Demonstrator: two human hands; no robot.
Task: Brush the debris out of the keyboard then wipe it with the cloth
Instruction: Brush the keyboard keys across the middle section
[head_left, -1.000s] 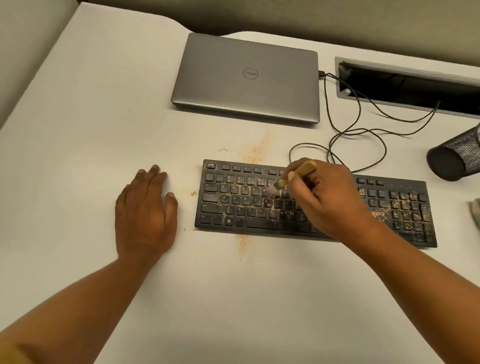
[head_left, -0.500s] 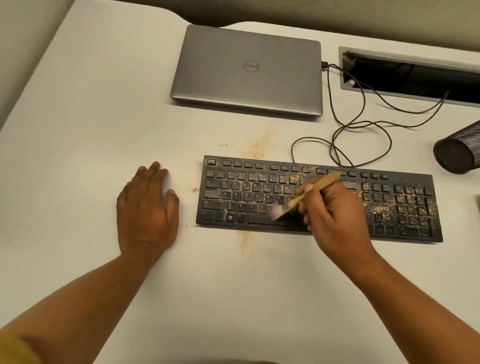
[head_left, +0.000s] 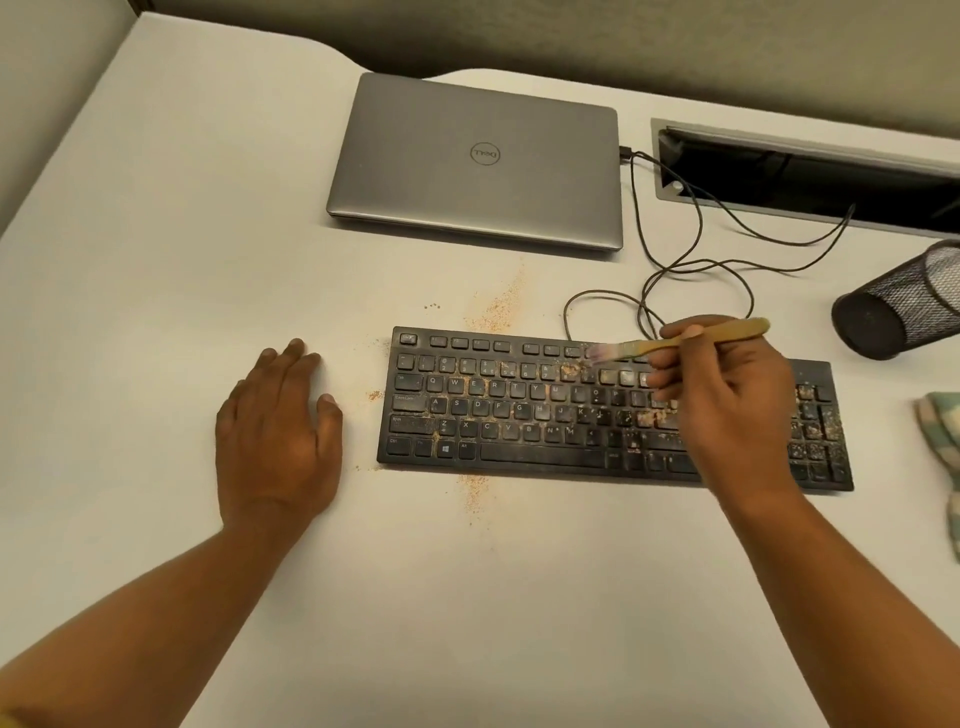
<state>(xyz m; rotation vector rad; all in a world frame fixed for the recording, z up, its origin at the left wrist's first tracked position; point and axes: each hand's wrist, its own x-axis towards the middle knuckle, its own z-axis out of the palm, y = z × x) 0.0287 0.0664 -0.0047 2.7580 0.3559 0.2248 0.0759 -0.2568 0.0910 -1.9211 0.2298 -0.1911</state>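
A black keyboard (head_left: 519, 415) lies on the white desk, with tan crumbs scattered over its middle and right keys. My right hand (head_left: 727, 405) hovers over the keyboard's right half and grips a small wooden-handled brush (head_left: 727, 332), whose pale bristles touch the top key rows. Flat on the desk to the left of the keyboard rests my left hand (head_left: 280, 436), holding nothing. A green checked cloth (head_left: 943, 441) shows at the right edge, partly cut off.
A shut grey laptop (head_left: 478, 161) sits behind the keyboard, its cable (head_left: 691, 260) looping to a cable slot (head_left: 810, 176). A black mesh pen cup (head_left: 898, 306) lies on its side at right. Crumb trails (head_left: 496, 306) mark the desk above and below the keyboard.
My right hand has swept the brush from the keyboard's front edge up to the top rows and shifted right. The left hand has stayed put.
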